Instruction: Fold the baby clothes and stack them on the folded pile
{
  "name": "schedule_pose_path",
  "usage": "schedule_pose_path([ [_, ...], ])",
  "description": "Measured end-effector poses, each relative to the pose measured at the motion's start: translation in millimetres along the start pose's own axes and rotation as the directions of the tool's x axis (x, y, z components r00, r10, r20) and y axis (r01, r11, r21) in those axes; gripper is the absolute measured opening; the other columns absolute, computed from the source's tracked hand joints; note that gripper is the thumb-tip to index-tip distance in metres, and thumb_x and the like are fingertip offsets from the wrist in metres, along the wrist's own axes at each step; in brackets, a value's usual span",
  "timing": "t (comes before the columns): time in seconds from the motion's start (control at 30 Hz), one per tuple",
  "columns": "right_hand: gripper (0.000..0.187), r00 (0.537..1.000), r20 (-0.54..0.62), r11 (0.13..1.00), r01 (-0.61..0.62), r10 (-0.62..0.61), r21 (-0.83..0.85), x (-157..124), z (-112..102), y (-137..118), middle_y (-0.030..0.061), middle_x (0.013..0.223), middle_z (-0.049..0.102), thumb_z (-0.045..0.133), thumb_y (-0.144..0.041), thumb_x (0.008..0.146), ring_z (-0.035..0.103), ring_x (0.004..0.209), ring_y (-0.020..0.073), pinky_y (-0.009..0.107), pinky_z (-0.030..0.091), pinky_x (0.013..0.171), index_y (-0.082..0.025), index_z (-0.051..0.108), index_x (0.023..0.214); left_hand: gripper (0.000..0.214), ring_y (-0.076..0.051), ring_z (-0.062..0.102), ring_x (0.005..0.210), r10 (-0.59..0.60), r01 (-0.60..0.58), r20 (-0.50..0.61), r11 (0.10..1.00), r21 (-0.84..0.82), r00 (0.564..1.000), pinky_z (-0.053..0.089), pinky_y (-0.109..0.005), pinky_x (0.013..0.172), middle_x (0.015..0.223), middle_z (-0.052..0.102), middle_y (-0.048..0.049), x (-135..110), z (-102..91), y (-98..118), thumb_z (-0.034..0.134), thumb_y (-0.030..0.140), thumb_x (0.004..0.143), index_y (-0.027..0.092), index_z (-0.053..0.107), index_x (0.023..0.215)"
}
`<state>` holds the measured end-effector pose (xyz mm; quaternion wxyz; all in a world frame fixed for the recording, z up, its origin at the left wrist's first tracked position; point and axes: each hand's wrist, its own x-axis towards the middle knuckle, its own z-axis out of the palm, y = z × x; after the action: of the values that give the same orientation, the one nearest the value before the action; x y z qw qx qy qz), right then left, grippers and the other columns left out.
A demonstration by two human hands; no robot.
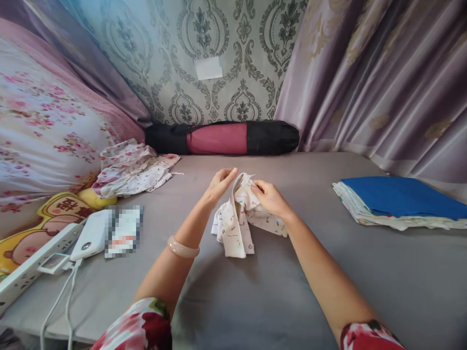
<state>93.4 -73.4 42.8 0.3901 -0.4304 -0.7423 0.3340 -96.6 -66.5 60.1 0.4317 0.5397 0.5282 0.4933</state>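
A small white garment with a tiny scattered print is lifted in front of me, bunched at the top with its panels hanging towards the grey bed sheet. My left hand, a pale bangle on its wrist, is closed at the upper left edge of the cloth; its fingertips are partly hidden. On the upper right side my right hand pinches the fabric between thumb and fingers. Folds hide most of the garment's shape.
Folded cloths topped with blue lie at right, a crumpled printed garment at left. A black and pink rolled bag lies along the wall. Near left are a white power bank, cables and a power strip.
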Motion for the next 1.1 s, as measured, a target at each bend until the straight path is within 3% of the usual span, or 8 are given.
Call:
schedule_pose_path([
  [0.1,0.031,1.000,0.000,0.999,0.029,-0.029,-0.017,0.6,0.7,1.8,0.0034,0.088,0.068,0.044,-0.034,0.091,0.061,0.079,0.0177,0.028,0.047,0.074,-0.017,0.067,0.105,0.040,-0.019,0.059,0.089,0.001,-0.009,0.059,0.991,0.136,0.998,0.044,-0.029,0.078,0.091,0.066,-0.0067,-7.8,1.2,-1.8,0.075,0.048,0.073,0.016,0.069,0.097],
  [0.23,0.036,0.999,0.005,0.999,0.049,-0.049,0.012,0.7,0.0,5.8,0.0039,0.094,0.069,0.044,-0.038,0.093,0.062,0.084,0.0186,0.029,0.048,0.078,-0.017,0.066,0.113,0.034,-0.015,0.058,0.073,-0.023,0.018,0.044,0.993,0.115,0.999,0.043,-0.025,0.065,0.080,0.063,-0.0033,-5.9,4.1,-12.5,0.076,0.038,0.071,0.014,0.067,0.094],
  [0.4,0.037,0.998,0.011,0.997,0.057,-0.058,0.048,1.2,-3.2,10.8,0.0029,0.104,0.070,0.045,-0.040,0.094,0.063,0.096,0.0199,0.032,0.048,0.089,-0.021,0.065,0.119,0.025,-0.012,0.055,0.061,-0.022,0.017,0.031,0.990,0.143,0.999,0.039,-0.023,0.055,0.069,0.063,-0.0003,16.0,15.2,-18.0,0.076,0.028,0.067,0.015,0.067,0.085],
  [0.53,0.037,0.999,0.021,0.996,0.047,-0.048,0.079,0.2,-9.3,15.3,0.0036,0.103,0.071,0.047,-0.042,0.093,0.063,0.100,0.0206,0.033,0.049,0.090,-0.020,0.066,0.116,0.021,-0.010,0.046,0.051,-0.023,0.018,0.038,0.991,0.136,0.999,0.032,-0.023,0.050,0.052,0.053,0.0029,36.7,21.2,-16.0,0.077,0.032,0.063,0.015,0.065,0.063],
  [0.63,0.038,1.000,-0.022,0.994,-0.011,0.014,0.112,-0.4,-20.2,22.6,0.0058,0.099,0.072,0.052,-0.043,0.090,0.065,0.093,0.0205,0.031,0.051,0.081,-0.018,0.064,0.116,0.024,-0.010,0.046,0.049,-0.085,0.082,0.041,0.995,0.057,0.996,0.034,-0.023,0.051,0.049,0.050,0.0029,43.4,11.8,-10.7,0.078,0.034,0.063,0.015,0.064,0.058],
  [0.73,0.035,0.992,-0.104,0.994,-0.061,0.070,0.085,0.2,-35.7,31.2,0.0060,0.086,0.072,0.057,-0.044,0.085,0.066,0.078,0.0192,0.028,0.050,0.068,-0.017,0.065,0.107,0.021,-0.013,0.055,0.057,-0.169,0.168,-0.024,0.984,-0.063,0.985,0.043,-0.026,0.059,0.056,0.059,-0.0008,41.5,-7.3,0.3,0.079,0.031,0.063,0.014,0.067,0.066],
  [0.87,0.029,0.981,-0.187,0.999,-0.046,0.047,0.010,3.3,-55.3,34.5,0.0050,0.081,0.071,0.059,-0.043,0.083,0.064,0.072,0.0180,0.027,0.047,0.063,-0.017,0.066,0.095,0.015,-0.013,0.060,0.064,-0.218,0.205,-0.068,0.965,-0.166,0.974,0.049,-0.029,0.069,0.065,0.063,-0.0030,31.4,-31.2,22.7,0.080,0.019,0.062,0.014,0.067,0.068],
  [1.1,0.029,0.964,-0.256,0.987,0.039,-0.079,-0.157,4.1,-80.8,-1.8,0.0045,0.082,0.070,0.056,-0.040,0.085,0.060,0.074,0.0179,0.029,0.045,0.069,-0.016,0.071,0.091,0.015,-0.010,0.053,0.056,-0.154,0.150,-0.009,0.973,-0.178,0.988,0.046,-0.028,0.063,0.062,0.057,-0.0001,10.4,-51.8,59.6,0.077,0.015,0.064,0.014,0.063,0.067],
])
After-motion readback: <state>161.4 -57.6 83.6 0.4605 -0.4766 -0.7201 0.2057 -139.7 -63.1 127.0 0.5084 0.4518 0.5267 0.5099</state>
